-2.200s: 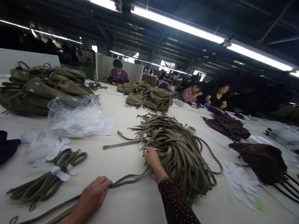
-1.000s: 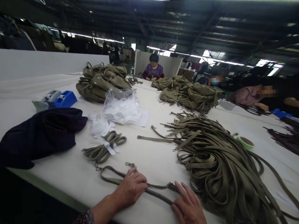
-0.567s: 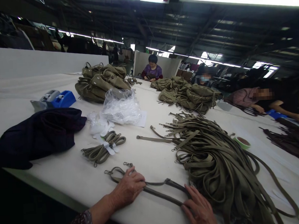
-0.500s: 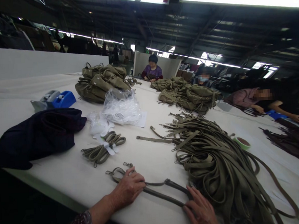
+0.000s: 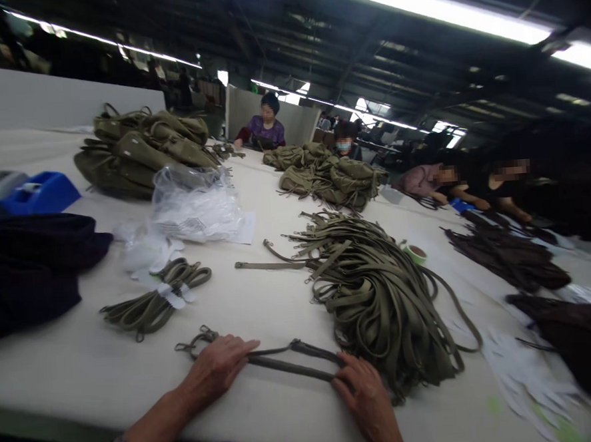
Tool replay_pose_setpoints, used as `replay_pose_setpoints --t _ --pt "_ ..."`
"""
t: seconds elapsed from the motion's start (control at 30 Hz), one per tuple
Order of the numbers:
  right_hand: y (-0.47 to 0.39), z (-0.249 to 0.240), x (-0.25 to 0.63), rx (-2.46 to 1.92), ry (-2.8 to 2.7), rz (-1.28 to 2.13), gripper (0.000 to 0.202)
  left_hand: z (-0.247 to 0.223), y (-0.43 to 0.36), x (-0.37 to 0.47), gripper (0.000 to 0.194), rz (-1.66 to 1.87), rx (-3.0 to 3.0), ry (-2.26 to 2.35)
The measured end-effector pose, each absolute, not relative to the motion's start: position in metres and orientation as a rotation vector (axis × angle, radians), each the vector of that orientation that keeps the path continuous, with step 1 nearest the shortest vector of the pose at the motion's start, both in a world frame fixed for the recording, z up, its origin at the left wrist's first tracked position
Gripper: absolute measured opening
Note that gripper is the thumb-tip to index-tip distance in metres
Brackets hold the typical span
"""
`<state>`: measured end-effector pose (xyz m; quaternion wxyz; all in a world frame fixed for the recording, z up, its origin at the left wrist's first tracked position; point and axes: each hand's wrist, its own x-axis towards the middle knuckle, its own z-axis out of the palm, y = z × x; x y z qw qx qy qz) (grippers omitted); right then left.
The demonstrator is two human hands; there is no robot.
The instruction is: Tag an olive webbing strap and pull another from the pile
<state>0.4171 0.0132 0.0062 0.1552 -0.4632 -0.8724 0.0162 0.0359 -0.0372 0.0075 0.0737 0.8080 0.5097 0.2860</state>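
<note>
An olive strap (image 5: 294, 366) lies doubled on the white table between my hands, its metal hooks at the left end. Over the hook end rests my left hand (image 5: 223, 364), its fingers closed round the strap. My right hand (image 5: 363, 383) has its fingers at the strap's looped right end, closed on it. Just right of that hand spreads a large heap of olive straps (image 5: 387, 295). A bundle of straps (image 5: 157, 299) with a white paper band lies up and left of my left hand.
Plastic bags (image 5: 197, 203), a blue tape dispenser (image 5: 41, 193) and dark cloth (image 5: 32, 267) lie at left. Olive bags (image 5: 145, 150) are piled behind. Green tape (image 5: 416, 253) sits beyond the strap heap. Dark brown items (image 5: 507, 251) lie right; several people sit around the table.
The view has swung to the right, showing more brown items and papers. My left hand lies flatter over the strap, with its index finger stretched further right.
</note>
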Motion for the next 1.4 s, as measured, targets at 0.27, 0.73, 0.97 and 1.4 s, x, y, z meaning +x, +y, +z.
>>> replay_pose_setpoints --t 0.27,0.73,0.97,1.4 --pt "0.000 0.032 0.402 -1.576 -2.355 0.295 0.008 0.000 -0.033 0.035 0.022 0.893 2.545 1.496" --pt "0.011 0.003 0.424 -1.479 -2.430 0.078 0.013 0.016 -0.039 0.046 0.013 0.715 2.446 1.646" --pt "0.009 0.005 0.428 -1.546 -2.399 0.106 0.014 0.014 -0.039 0.044 0.014 0.688 2.447 1.643" --pt "-0.010 0.047 0.379 -1.572 -2.438 0.294 0.017 0.001 -0.035 0.042 0.015 0.742 2.422 1.582"
